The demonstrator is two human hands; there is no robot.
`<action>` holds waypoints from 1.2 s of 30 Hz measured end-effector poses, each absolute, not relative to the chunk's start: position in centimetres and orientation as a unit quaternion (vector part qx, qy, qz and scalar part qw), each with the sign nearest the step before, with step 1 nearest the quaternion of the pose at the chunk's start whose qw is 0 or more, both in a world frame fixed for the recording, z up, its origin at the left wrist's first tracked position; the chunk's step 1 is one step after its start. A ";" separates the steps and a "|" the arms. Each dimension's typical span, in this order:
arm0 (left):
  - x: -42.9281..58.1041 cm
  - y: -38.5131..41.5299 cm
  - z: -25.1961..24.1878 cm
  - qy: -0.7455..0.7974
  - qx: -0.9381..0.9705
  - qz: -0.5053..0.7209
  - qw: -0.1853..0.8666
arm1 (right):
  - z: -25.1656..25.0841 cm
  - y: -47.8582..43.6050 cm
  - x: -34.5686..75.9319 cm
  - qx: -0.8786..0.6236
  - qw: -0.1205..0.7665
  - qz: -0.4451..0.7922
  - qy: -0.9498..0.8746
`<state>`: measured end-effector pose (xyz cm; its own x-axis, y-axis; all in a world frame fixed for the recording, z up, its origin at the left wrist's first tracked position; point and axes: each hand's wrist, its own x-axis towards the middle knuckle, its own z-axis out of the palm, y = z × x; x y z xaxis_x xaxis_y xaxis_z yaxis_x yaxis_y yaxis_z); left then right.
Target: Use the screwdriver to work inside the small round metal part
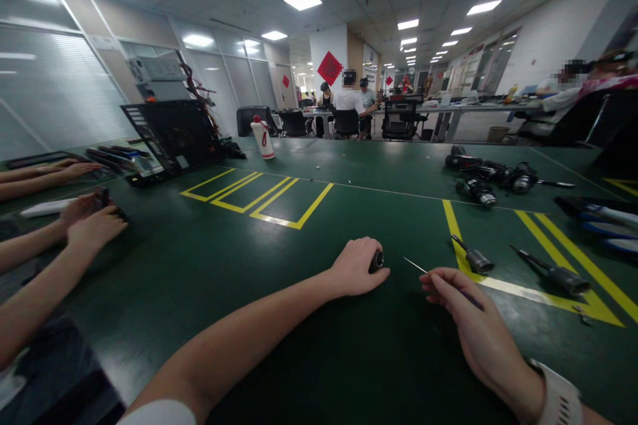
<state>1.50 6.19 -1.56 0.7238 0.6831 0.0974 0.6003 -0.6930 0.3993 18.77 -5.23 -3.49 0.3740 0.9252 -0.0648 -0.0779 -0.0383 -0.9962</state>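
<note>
My left hand (355,268) rests on the green tabletop with its fingers wrapped round a dark cylindrical part (377,261). Only the part's round, ringed end shows; the fingers hide the remainder. To the right, my right hand (466,309) pinches a slim screwdriver (415,265), its thin metal shaft pointing at the left hand. A gap separates the tip from the part, and most of the handle is inside the palm. Beyond the right hand lie a dark cylinder with a narrow stem (478,260) and a similar, larger one (565,279).
Small metal pieces (584,316) lie at right, near yellow tape (528,292). Black motor-like parts (481,176) lie farther back. A white bottle (263,138) and black frame (169,133) stand beyond. At left, a co-worker's hands (94,226) hold a dark object.
</note>
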 end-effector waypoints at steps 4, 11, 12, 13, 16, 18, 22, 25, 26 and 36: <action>1.5 6.1 -1.5 0.344 0.920 0.094 0.161 | -3.6 -5.3 18.8 -0.581 0.587 0.428 -0.365; 1.4 6.2 -1.4 0.291 0.937 0.083 0.177 | -3.5 -5.1 19.0 -0.583 0.586 0.423 -0.370; 1.4 6.2 -1.4 0.280 0.940 0.086 0.174 | -3.5 -5.1 19.0 -0.583 0.586 0.423 -0.372; 1.4 6.2 -1.4 0.268 0.944 0.087 0.170 | -3.5 -5.1 19.0 -0.583 0.586 0.422 -0.373; 1.4 6.2 -1.2 0.236 0.957 0.078 0.150 | -3.6 -5.2 19.0 -0.585 0.585 0.419 -0.375; 1.4 6.2 -1.0 0.223 0.964 0.070 0.126 | -3.6 -5.2 19.0 -0.587 0.584 0.416 -0.378; 1.4 6.0 -0.3 0.192 0.978 0.059 0.050 | -3.9 -5.2 19.1 -0.601 0.556 0.414 -0.397; 1.3 5.8 0.4 0.161 0.986 0.048 0.001 | -4.0 -5.1 19.1 -0.614 0.529 0.407 -0.422; 1.4 5.7 0.6 0.154 0.987 0.044 -0.012 | -4.0 -5.1 19.1 -0.618 0.522 0.401 -0.430; 1.9 4.6 1.4 0.139 0.983 0.025 -0.120 | -3.4 -5.3 19.0 -0.651 0.475 0.342 -0.484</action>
